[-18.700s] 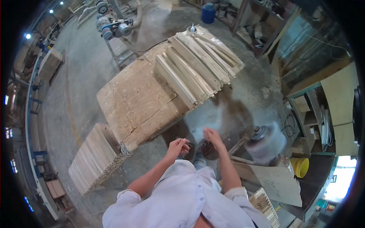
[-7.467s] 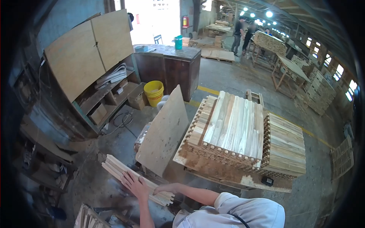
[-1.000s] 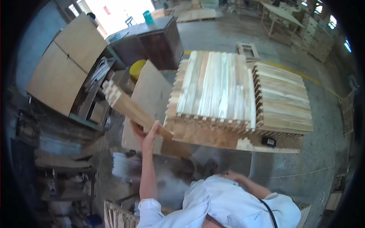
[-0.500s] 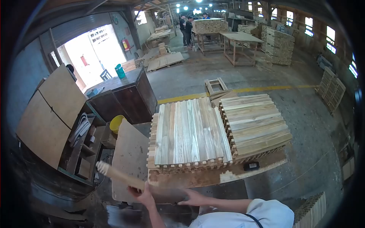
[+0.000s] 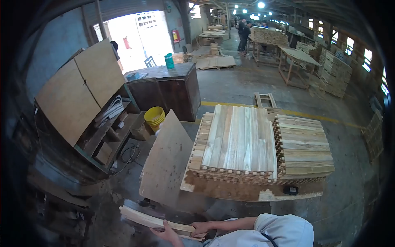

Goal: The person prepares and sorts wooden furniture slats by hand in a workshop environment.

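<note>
The wooden sticks (image 5: pixel 144 218) have just come down low, in front of the leaning board (image 5: pixel 166 160). The left hand (image 5: pixel 168 234) holds their middle; the right hand (image 5: pixel 200 228) grips one end, so they look steady.

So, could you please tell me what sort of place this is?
Most likely a woodworking workshop or factory: stacks of wooden slats lie close by, more piled timber stands farther back, and the left hand and right hand hold wooden strips.
</note>
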A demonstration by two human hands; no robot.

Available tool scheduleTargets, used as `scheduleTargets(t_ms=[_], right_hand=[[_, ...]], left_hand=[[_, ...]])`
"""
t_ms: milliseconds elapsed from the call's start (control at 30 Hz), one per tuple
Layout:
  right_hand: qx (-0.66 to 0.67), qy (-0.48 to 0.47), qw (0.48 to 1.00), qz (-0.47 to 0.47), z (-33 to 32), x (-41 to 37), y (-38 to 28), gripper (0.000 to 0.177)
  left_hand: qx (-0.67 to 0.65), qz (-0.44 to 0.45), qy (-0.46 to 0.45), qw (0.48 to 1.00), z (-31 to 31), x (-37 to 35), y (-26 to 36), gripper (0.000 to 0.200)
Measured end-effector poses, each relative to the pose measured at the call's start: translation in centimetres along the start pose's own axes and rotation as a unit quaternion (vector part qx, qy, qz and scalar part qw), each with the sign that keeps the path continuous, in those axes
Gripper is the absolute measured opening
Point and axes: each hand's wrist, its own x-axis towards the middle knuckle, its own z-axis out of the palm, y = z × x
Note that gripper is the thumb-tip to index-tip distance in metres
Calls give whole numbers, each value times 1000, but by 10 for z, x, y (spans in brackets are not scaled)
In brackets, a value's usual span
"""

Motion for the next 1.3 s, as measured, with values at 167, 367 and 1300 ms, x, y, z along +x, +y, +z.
scheduleTargets(t_ms=[167, 367, 1300], right_hand=[[133, -74, 983, 101, 2, 26, -37, 57], [223, -120, 956, 147, 0, 66, -58, 64], [99, -9, 989, 111, 6, 60, -37, 58]], left_hand=[[194, 7, -73, 978, -16, 10, 36, 92], [486, 231, -48, 841, -8, 65, -1, 88], [418, 297, -56, 857, -3, 113, -29, 79]])
